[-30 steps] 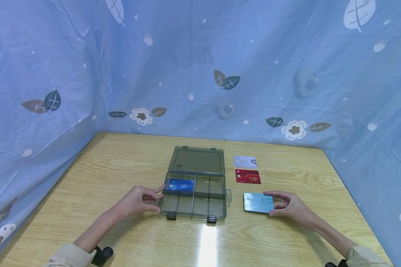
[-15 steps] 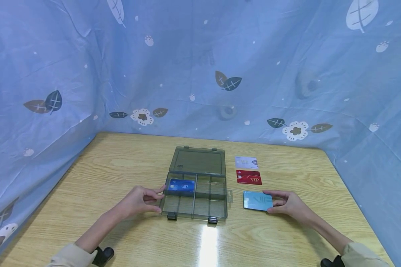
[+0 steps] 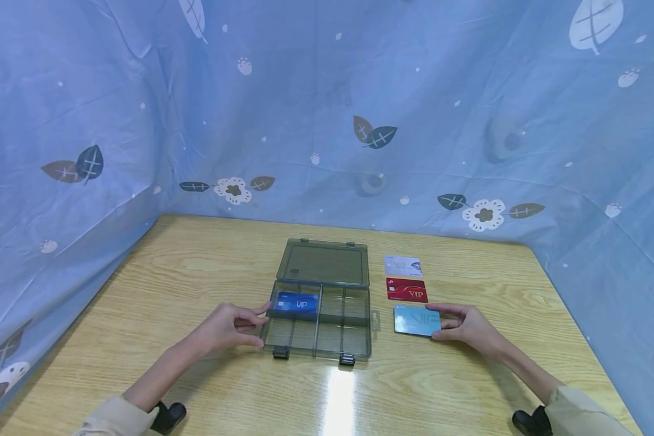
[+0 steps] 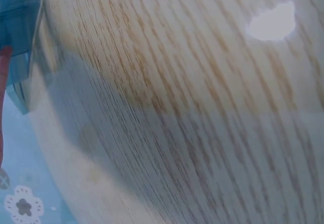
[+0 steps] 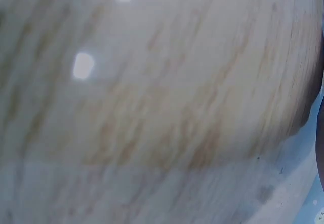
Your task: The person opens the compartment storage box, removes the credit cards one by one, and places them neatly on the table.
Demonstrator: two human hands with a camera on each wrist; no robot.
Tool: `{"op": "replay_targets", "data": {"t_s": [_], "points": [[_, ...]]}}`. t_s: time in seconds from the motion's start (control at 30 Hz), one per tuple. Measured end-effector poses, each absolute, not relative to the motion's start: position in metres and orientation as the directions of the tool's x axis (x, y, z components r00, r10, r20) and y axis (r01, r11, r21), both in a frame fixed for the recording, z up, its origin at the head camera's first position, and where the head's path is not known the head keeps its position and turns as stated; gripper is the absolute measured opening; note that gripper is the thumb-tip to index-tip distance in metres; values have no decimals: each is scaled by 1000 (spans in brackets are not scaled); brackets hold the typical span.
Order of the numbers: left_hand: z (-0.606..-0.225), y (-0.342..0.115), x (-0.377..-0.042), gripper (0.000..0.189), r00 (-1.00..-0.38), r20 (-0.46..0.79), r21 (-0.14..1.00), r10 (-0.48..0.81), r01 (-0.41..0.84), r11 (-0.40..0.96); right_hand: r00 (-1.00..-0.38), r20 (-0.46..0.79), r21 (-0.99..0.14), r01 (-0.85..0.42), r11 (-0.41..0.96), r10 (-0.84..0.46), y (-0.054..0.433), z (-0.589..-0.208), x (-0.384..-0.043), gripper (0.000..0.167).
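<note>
A smoky see-through compartment box [image 3: 329,354] lies on the table with its lid [image 3: 323,261] folded back. In its back-left part sits a blue VIP card [image 3: 297,303]. My left hand [image 3: 229,327] rests against the box's left side, thumb near the front corner and forefinger farther back; in the left wrist view only a finger [image 4: 3,72] shows by the box. My right hand [image 3: 471,330] pinches the right edge of a light-blue VIP card [image 3: 416,321], right of the box. Whether the card touches the table, I cannot tell.
Behind the light-blue card a red VIP card [image 3: 407,289] and a pale VIP card [image 3: 402,265] lie in a column. Two dark latches stick out at the box's front, and a clear tab [image 3: 375,320] at its right. Patterned blue cloth [image 3: 305,109] borders the wooden table [image 3: 207,254].
My right hand has slid the light-blue card a little left and away from me, closer to the red card. My left hand and the box stay nearly where they were.
</note>
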State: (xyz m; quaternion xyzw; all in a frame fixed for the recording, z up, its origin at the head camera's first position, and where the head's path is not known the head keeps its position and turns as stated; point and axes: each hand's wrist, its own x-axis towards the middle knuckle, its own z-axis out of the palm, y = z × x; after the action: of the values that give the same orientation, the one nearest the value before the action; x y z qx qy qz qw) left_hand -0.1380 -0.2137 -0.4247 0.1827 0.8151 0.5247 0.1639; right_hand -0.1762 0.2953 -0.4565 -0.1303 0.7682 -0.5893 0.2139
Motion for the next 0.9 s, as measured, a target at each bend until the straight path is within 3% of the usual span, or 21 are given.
{"op": "replay_targets", "data": {"t_s": [0.3,0.6,0.9], "points": [[-423,-213,-138,37,-879,-79,926,470,109,361,-879,-117,-961,-17,276,-461,295,-456,-181,62],[-423,-213,-139,36,-878,-74,922,473,120,368,-897,-4,-890,-198,411,-442,289,-457,-182,56],[-425,-214,-138,36,-878,-72,925,474,118,360,-897,26,-870,-237,432,-441,286,-462,-183,55]]}}
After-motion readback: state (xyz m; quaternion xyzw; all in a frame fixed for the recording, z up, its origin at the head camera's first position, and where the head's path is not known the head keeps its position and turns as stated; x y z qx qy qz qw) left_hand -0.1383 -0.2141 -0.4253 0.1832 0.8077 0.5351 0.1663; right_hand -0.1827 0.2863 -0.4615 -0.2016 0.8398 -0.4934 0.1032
